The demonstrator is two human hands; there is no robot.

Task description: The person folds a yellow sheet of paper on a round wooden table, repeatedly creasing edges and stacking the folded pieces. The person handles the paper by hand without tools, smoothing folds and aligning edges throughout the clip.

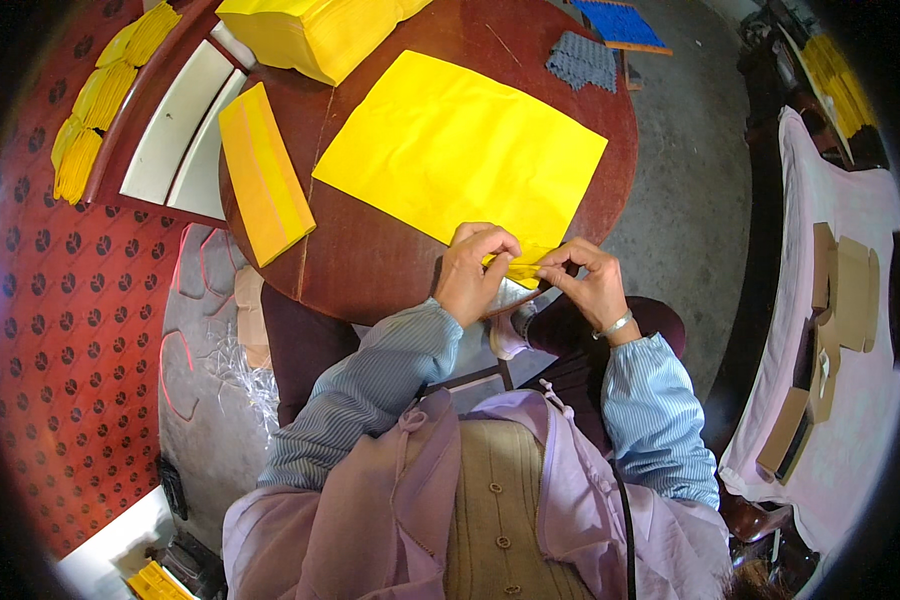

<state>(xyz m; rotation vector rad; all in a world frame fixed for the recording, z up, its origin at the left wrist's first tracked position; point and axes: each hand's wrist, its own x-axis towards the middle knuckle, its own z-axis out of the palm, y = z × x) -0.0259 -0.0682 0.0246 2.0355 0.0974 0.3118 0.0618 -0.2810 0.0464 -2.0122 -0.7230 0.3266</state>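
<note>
Left fingers and right fingers pinch the sheet by its near corner, a bit folded; the rest lies flat; most folding seems not done. It looks barely begun.

Clock centre is the sheet on the table; twelve points to the far side. On the tabletop, the stack lies at ten, the strip at nine, the cloth at two. The left hand sits at six, the right hand at five. Beyond the table, cartons lie at four.
</note>
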